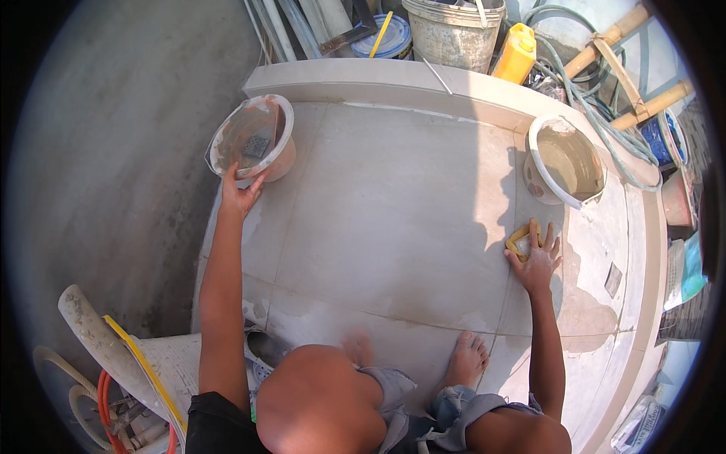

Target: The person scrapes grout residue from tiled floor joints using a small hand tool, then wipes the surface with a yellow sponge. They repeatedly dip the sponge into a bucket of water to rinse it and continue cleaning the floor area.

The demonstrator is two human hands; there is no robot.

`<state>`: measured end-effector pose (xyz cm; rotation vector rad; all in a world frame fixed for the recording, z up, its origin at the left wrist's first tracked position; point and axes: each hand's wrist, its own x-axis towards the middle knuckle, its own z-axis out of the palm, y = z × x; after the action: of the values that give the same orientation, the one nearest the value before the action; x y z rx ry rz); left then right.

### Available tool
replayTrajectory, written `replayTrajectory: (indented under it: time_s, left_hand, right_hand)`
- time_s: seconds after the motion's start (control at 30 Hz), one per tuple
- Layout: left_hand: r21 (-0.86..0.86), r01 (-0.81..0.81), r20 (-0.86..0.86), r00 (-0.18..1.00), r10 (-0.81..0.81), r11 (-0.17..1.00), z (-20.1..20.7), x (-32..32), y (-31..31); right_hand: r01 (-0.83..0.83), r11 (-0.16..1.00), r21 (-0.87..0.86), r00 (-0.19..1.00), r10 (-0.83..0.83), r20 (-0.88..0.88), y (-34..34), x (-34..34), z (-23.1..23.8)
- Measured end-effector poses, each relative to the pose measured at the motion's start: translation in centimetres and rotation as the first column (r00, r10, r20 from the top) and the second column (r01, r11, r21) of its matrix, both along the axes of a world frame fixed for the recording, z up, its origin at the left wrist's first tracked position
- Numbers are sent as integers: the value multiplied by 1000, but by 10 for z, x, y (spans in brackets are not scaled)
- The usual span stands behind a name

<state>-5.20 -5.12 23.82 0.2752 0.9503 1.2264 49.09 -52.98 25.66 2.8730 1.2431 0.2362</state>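
Observation:
My left hand (240,193) reaches out to the far left and grips the near rim of a stained plastic bucket (253,138) that tilts toward me. My right hand (535,261) lies flat on a yellow sponge (519,240), pressing it onto the pale tiled floor (393,219). A second bucket (563,160), white-rimmed and holding murky water, stands just beyond the sponge. I am squatting; my bare knees and feet (467,359) show at the bottom.
A raised tiled curb (393,79) rims the floor at the back and right. Behind it stand a grey pail (454,34), a yellow jug (516,53), hoses, pipes and bamboo poles. A grey wall rises at left; pipes and orange cable lie at lower left.

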Motion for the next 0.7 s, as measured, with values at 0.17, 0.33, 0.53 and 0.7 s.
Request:
replayTrajectory:
  time_s: [0.17,0.33,0.53,0.7]
  left_hand:
    - [-14,58,-82,995,-59,998,-75,-30,70]
    - [-22,194,-159,968,-195,981,-73,-94,170]
    - [28,223,-137,966,-217,974,-122,-27,-4]
    - [168,384,-111,923,-369,908,24,-3,-77]
  right_hand:
    - [-16,988,151,970,52,-238,-43,24,-15]
    - [55,921,386,900,122,-419,-82,-26,6]
    - [115,987,109,867,-46,-495,-197,-84,99]
    - [343,918,197,787,-167,-594,-257,-103,117]
